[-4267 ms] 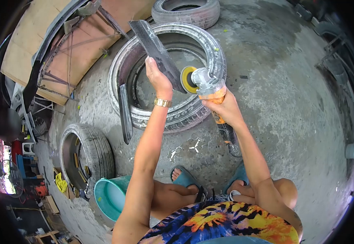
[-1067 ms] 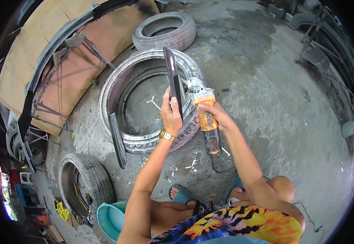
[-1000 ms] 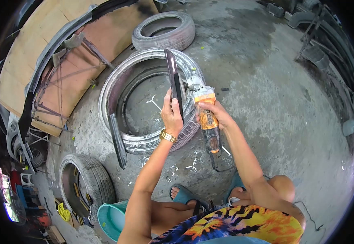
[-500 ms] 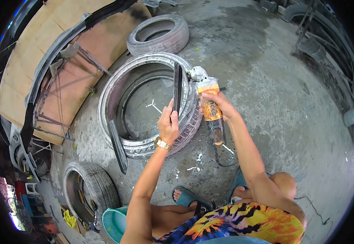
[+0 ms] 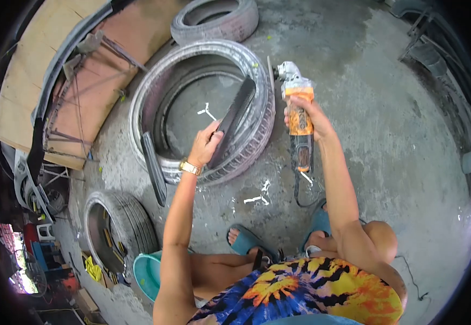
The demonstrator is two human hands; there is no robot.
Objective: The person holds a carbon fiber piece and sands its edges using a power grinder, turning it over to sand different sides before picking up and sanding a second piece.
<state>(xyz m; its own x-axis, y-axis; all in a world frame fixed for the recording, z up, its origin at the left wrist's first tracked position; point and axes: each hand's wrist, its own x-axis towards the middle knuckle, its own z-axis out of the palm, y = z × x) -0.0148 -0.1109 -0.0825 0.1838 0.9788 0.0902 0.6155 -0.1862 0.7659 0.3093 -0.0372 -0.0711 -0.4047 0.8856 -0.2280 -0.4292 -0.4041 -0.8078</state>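
My left hand (image 5: 207, 145), with a gold watch at the wrist, is closed on a long black strip (image 5: 234, 119) that slants over the right rim of a large worn tire (image 5: 138, 116). In my right hand (image 5: 311, 116) is an orange and grey angle grinder (image 5: 300, 120), held upright to the right of the tire. Its disc, seen edge-on, stands apart from the strip. A second black strip (image 5: 153, 169) leans across the tire's lower left rim.
Another tire (image 5: 241, 23) lies beyond the large one. At lower left are a tire (image 5: 132, 219) with pieces inside and a teal bucket (image 5: 148, 273). A brown panel (image 5: 108, 81) on a metal frame stands left. The grinder's cord trails near my feet.
The grinder has moved right, away from the strip. My left hand has shifted left, and its strip has turned from nearly upright to slanting, with a broader face showing. The view has shifted too.
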